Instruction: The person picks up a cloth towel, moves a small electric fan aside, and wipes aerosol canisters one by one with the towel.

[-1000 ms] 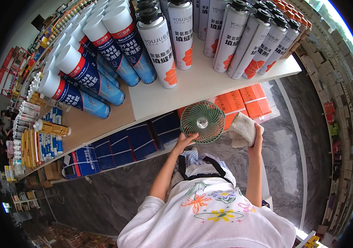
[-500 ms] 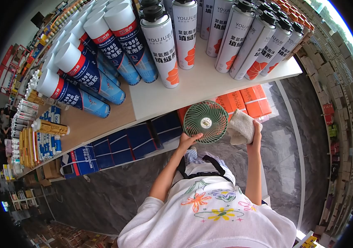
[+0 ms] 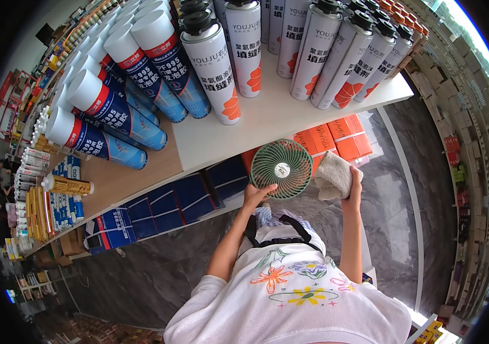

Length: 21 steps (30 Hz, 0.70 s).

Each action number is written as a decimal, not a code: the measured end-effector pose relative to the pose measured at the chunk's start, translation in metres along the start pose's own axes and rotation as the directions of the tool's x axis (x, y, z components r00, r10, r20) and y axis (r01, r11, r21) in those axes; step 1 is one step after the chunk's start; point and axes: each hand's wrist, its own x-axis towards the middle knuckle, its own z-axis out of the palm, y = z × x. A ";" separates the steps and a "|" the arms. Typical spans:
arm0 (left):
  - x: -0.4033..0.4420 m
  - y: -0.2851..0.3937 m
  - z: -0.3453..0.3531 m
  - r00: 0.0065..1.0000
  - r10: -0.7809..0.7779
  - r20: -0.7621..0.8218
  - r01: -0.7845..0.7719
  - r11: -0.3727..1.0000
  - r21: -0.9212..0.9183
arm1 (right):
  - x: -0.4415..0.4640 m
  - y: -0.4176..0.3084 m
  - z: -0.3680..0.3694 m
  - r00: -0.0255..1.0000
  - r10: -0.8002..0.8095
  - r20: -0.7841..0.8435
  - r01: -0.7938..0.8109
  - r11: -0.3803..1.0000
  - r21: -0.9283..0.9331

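Observation:
A round green fan grille (image 3: pixel 297 172) with a pale centre badge is gripped at its lower left rim by my left hand (image 3: pixel 257 195), thumb over the front. Folded in my right hand (image 3: pixel 354 190) is a pale, fluffy cloth (image 3: pixel 334 175); my fingers lie along its right edge. A small gap separates cloth and grille. Both are held in front of my body, just off the shelf's near edge. What lies behind the grille is mostly hidden.
On the white and wood shelf (image 3: pixel 256 131) stand white foam cans (image 3: pixel 213 74) and blue foam cans (image 3: pixel 164 74). Orange boxes (image 3: pixel 350 137) and blue boxes (image 3: pixel 178 198) sit beneath it. Grey marbled floor (image 3: pixel 390 229) spreads below, and stocked shelving (image 3: pixel 473 172) lines the right.
The shelf and cans have shifted slightly left in view. The grille appears a little further left, while the cloth stays nearly in place. Both holds are unchanged.

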 end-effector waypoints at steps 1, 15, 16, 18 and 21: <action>0.001 0.001 0.000 1.000 0.004 0.008 -0.004 1.000 0.030 | 0.003 0.001 -0.003 1.000 -0.001 -0.003 0.001 1.000 0.002; 0.001 0.003 -0.034 0.998 -0.036 0.053 0.035 0.999 0.017 | 0.019 0.010 -0.013 1.000 0.012 -0.028 -0.012 1.000 0.000; 0.002 0.002 -0.037 0.997 -0.036 0.073 0.038 0.999 -0.033 | 0.019 0.013 -0.011 0.999 0.020 -0.027 -0.020 1.000 0.002; 0.001 0.001 -0.039 0.997 -0.026 0.075 0.032 0.997 -0.070 | 0.019 0.016 -0.005 0.999 0.026 -0.035 -0.026 1.000 -0.012; -0.002 0.003 -0.033 0.999 -0.027 0.017 0.026 0.996 0.085 | 0.016 0.017 0.005 0.999 0.045 -0.004 -0.045 0.999 -0.022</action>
